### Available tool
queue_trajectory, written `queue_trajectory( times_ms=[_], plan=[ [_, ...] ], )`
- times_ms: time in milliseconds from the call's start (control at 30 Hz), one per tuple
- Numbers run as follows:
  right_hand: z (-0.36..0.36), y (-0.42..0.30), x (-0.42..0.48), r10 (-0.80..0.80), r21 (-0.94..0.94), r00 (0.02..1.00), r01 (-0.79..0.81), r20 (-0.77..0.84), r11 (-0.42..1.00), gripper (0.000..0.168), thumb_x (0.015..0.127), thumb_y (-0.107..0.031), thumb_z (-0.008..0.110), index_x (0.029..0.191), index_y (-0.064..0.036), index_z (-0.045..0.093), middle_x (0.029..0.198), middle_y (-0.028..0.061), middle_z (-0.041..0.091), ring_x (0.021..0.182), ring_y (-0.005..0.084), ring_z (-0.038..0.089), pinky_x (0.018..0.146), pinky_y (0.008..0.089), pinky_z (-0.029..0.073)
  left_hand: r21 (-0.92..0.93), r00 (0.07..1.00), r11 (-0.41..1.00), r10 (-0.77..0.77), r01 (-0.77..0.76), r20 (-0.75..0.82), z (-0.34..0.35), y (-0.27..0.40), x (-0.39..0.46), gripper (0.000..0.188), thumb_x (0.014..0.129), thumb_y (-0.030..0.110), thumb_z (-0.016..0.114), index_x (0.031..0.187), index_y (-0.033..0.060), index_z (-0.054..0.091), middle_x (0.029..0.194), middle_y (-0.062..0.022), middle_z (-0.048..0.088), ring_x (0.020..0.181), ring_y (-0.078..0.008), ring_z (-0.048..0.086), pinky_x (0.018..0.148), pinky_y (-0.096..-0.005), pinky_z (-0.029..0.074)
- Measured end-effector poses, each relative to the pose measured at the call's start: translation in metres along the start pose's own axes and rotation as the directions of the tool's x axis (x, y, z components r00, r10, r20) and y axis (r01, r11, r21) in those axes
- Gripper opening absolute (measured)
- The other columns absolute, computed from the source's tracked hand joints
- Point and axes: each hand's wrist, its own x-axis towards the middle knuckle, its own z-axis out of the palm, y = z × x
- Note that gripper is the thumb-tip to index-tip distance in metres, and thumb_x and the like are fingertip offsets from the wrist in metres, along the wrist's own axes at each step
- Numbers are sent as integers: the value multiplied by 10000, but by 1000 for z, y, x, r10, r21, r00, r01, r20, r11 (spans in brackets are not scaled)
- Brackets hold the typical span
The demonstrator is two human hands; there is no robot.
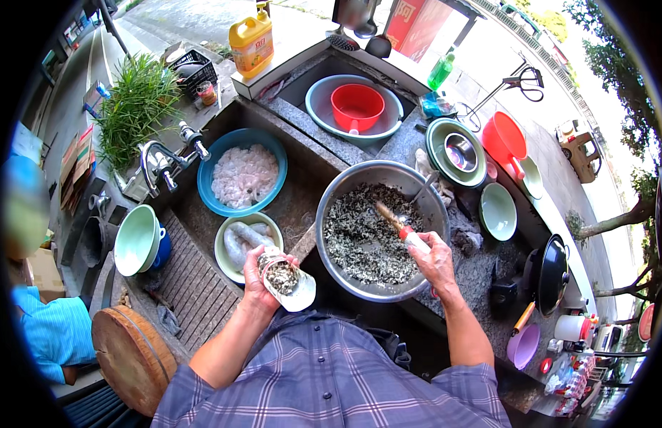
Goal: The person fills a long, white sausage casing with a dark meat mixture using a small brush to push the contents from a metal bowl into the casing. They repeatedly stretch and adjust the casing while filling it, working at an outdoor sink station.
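My left hand [261, 289] grips a cut-off white plastic container [298, 297] with a dark speckled mixture in its open mouth and a red band around it. In my right hand [433, 262] is a stick [411, 235] with a red and white handle; bits cling to its tip. That tip is over a large steel bowl [336, 286] of crumbly black-and-white mixture [357, 241], where a metal spoon [424, 187] leans. Beside my left hand, pale stuffed sausage-like casing [245, 241] lies in an enamel bowl [222, 265]. A blue-green basin [202, 190] behind holds whitish, wet-looking pieces [242, 176].
A faucet [159, 160] juts over the stone sink at left. A red dipper [357, 107] sits in a basin at the back. Stacked enamel bowls [438, 139] and a black lidded pan [553, 275] stand right. A round wooden block [127, 358] and a person's blue sleeve [58, 331] are at left.
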Motion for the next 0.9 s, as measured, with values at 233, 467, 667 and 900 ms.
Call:
queue_trajectory(
  times_ms=[233,467,667,900],
  plan=[
    [-26,-34,-32,-144,-40,985,141,-99,989,348,808,-124,740,1121,3,657,863,111,705,773,150,650,693,304,515,-34,1000,999,-1,2,20,8,4,7,392,829,359,601,800,-32,596,766,-181,630,772,-320,623,767,-431,563],
    [-78,-134,-79,-114,271,979,66,166,960,365,765,-75,768,1091,50,662,927,98,701,830,133,654,757,274,522,-68,998,997,28,-25,56,1,2,9,324,815,360,606,799,36,615,751,-165,653,772,-349,644,767,-465,556],
    [-53,-182,-92,-414,46,829,430,376,902,346,728,-83,804,1048,-30,684,855,148,702,726,221,700,657,308,545,-143,991,987,91,-76,103,1,-12,6,275,827,340,626,816,72,566,754,-142,623,763,-329,641,776,-466,558],
    [1,-192,-92,-612,-71,613,733,499,677,353,769,-85,749,1101,-81,630,729,134,598,570,317,627,502,411,515,-150,982,981,141,-122,127,8,-19,-14,309,838,367,608,849,59,589,756,-146,646,753,-316,657,811,-474,550]
  ],
)
